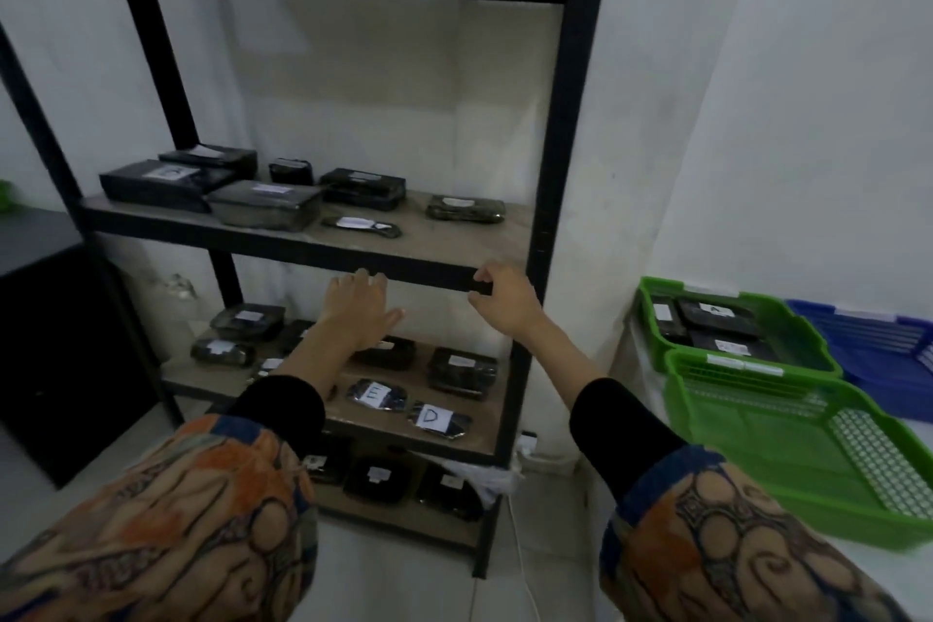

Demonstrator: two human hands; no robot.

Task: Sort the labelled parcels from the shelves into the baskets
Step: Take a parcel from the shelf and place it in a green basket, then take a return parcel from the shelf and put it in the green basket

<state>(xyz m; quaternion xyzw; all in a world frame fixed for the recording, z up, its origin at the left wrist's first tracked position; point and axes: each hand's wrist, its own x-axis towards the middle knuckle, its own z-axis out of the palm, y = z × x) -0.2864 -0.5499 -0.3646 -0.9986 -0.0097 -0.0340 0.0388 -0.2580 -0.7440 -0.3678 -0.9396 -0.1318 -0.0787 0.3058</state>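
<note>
Black metal posts and wooden boards make up the shelving unit (560, 141) that fills the centre of the frame. Parcels (265, 206) wrapped in dark plastic with white labels lie on three boards. One cluster is on the upper board (454, 242) at centre left, more are on the middle board (484, 434) below the hands, and a few are on the bottom board (414, 523) low in the frame. Near the front edge of the middle board, the parcel marked E (376, 395) lies just beside the parcel marked D (438, 419).

The left hand (359, 306) stretches forward at the frame's centre, fingers straight and spread, palm down, holding nothing. The right hand (505, 301) is just to its right, at the black front rail (429, 275) of the upper board. Its fingers curl above the rail and its thumb sits below, but whether it grips the rail I cannot tell. Both arms wear black undersleeves beneath orange-and-blue patterned sleeves (176, 520).

At the right of the frame, three baskets sit on a white surface (903, 561). The far green basket (649, 306) has labelled parcels inside, and the near green basket (732, 460) touches it in front. The blue basket (868, 333) is at the far right edge.
</note>
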